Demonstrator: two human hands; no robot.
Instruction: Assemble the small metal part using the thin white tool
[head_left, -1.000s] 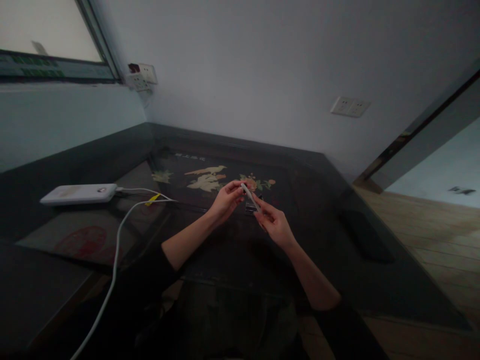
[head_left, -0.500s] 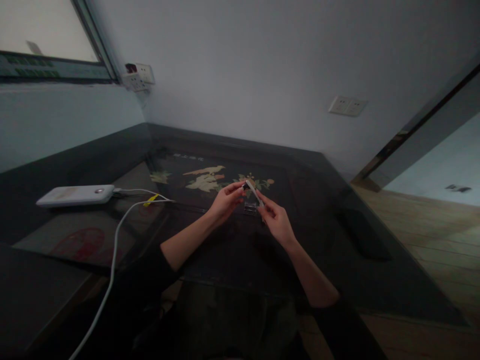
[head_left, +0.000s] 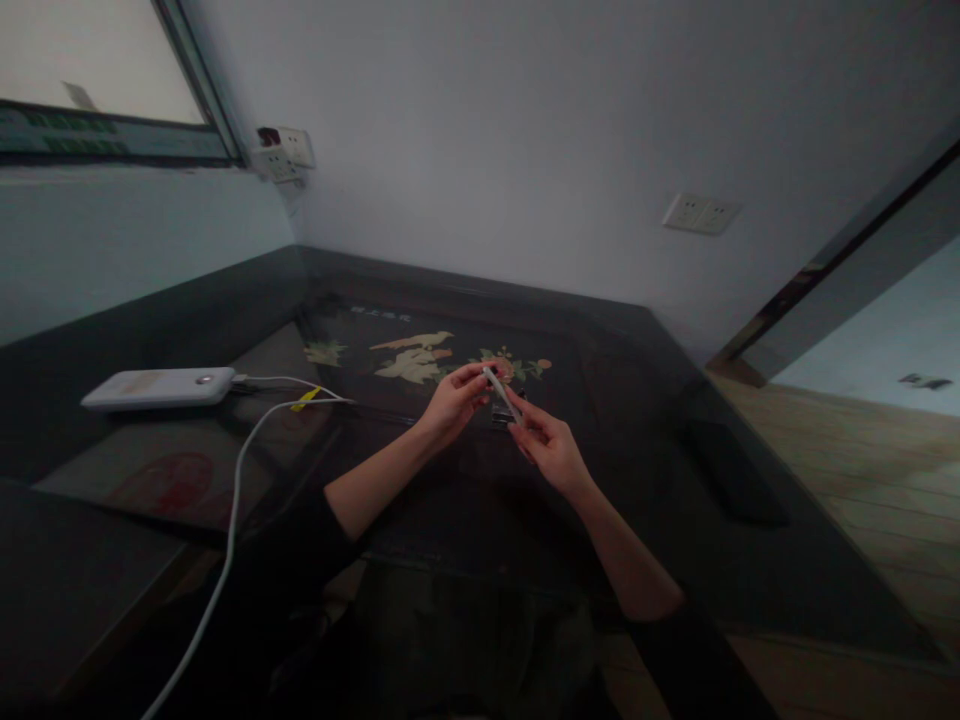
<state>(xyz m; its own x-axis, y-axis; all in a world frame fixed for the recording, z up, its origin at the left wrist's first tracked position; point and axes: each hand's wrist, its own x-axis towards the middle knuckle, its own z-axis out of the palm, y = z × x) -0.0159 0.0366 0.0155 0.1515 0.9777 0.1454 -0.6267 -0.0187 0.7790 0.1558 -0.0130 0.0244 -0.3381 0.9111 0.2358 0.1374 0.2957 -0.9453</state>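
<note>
Your left hand (head_left: 452, 403) and right hand (head_left: 546, 450) met over the middle of the dark table (head_left: 675, 420), both pinching a slim white stick (head_left: 501, 395) between fingertips. The left hand closed on its upper end, the right hand on its lower end, so the stick ran tilted from about 11 o'clock down to 5 o'clock between them, held just above the table. What the stick was could not be made out; it was small and the light was dim. Just behind it, at 12 o'clock from your right hand, lay a small dark object (head_left: 504, 415) on the table, half hidden by your fingers and too murky to name.

Under your hands the table bore an inlaid picture of a pale bird and flowers (head_left: 412, 358), its right end partly covered by your left hand. At 9 o'clock, well apart from your hands, a white power bank (head_left: 159, 387) lay flat, with a white cable (head_left: 234, 500) running from it and dropping off the bottom edge of the view. A yellow tag (head_left: 305, 399) sat on the cable near the power bank. Your dark sleeves merged with the shadow below, and your lap could barely be told apart.
</note>
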